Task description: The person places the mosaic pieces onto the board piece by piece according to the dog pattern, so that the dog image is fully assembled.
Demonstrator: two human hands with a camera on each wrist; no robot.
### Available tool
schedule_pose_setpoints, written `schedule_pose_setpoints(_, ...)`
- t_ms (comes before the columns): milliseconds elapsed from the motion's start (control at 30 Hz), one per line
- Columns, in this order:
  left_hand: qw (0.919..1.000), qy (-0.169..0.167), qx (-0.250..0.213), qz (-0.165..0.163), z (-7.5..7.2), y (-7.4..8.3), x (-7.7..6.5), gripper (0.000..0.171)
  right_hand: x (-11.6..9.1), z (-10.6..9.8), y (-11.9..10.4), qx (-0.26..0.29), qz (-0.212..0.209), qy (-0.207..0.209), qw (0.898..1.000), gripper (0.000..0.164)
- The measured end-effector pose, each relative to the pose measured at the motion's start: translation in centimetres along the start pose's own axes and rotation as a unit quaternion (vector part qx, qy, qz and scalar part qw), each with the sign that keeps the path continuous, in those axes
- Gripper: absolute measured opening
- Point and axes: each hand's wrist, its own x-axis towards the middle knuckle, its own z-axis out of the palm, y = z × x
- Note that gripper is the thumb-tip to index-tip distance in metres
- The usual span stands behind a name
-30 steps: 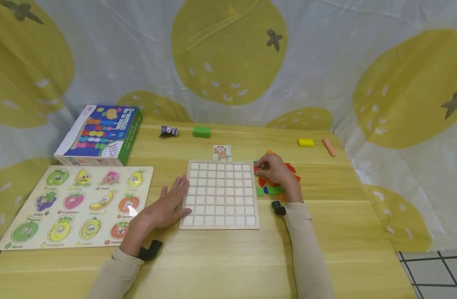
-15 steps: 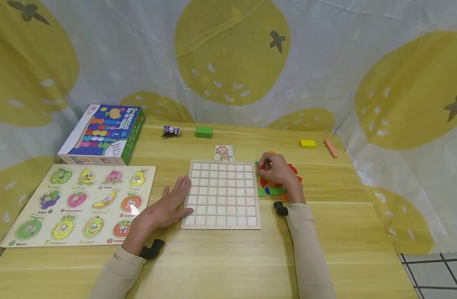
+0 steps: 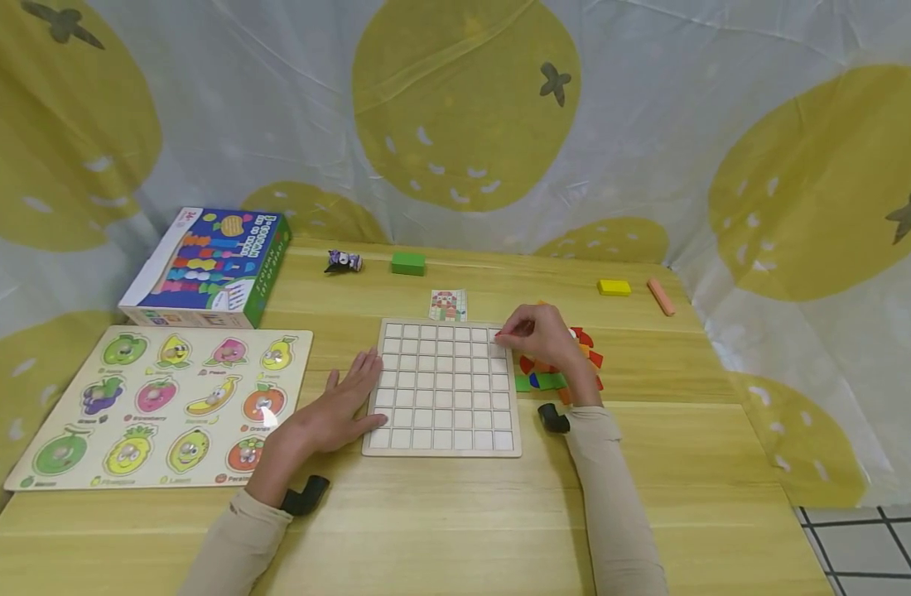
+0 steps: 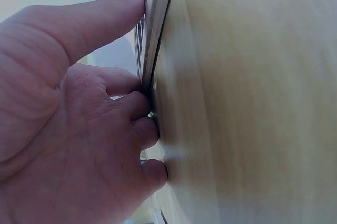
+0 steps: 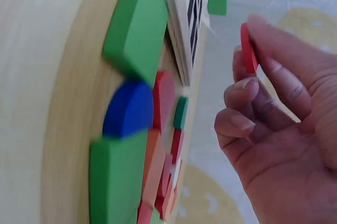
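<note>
A square wooden grid board (image 3: 441, 454) lies on the table, its cells bare. Along its left edge rests my left hand (image 3: 336, 411), fingers stretched out and thumb on the rim; the left wrist view shows the thumb (image 4: 105, 21) touching the board's edge. My right hand (image 3: 547, 335) is over the board's upper right corner. Between its thumb and fingers it pinches a thin red piece (image 5: 249, 49), seen clearly in the right wrist view. Beneath and beside that hand is a pile of coloured pieces, among them a green block (image 5: 134, 24) and a blue rounded piece (image 5: 128, 109).
A small picture card (image 3: 448, 305) lies behind the board. Farther back are a green block (image 3: 408, 264), a small figurine (image 3: 344, 262), a yellow block (image 3: 614, 287) and an orange stick (image 3: 660, 296). On the left sit a fruit puzzle board (image 3: 168, 406) and a toy box (image 3: 205, 269).
My right hand has moved left from the pile to the board's upper right corner, carrying the red piece. The left hand stays at the board's edge. The head view has shifted slightly.
</note>
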Motion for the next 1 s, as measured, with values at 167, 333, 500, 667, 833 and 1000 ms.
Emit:
schedule_pose_setpoints(167, 1.0, -0.001, -0.003, 0.0, 0.0, -0.1, 0.0, 0.088, 0.6, 1.1, -0.4, 0.018, -0.004, 0.007, 1.0, 0.014)
schedule_pose_setpoints(333, 0.9999, 0.001, -0.004, 0.009, 0.5, -1.4, 0.2, 0.09, 1.2, 2.2, -1.3, 0.022, 0.002, 0.003, 1.0, 0.024)
schedule_pose_setpoints(500, 0.9999, 0.001, 0.008, 0.007, 0.8, -1.7, 0.3, 0.09, 1.8, 3.4, -2.2, 0.071, 0.026, -0.009, 0.997, 0.014)
schedule_pose_setpoints(667, 1.0, 0.002, -0.001, 0.009, 0.6, -1.2, 0.1, 0.09, 2.7, 4.7, -3.1, 0.109, 0.04, -0.007, 0.993, 0.007)
schedule_pose_setpoints(833, 0.9999, -0.006, 0.007, -0.011, -0.1, 0.4, -0.1, 0.087, 3.7, 6.0, -3.7, 0.076, 0.043, 0.012, 0.996, 0.006)
schedule_pose_setpoints(1000, 0.9999, -0.005, 0.006, -0.007, 0.1, 0.0, 0.0, 0.088, 4.7, 7.2, -4.4, 0.109, 0.06, 0.006, 0.992, 0.006)
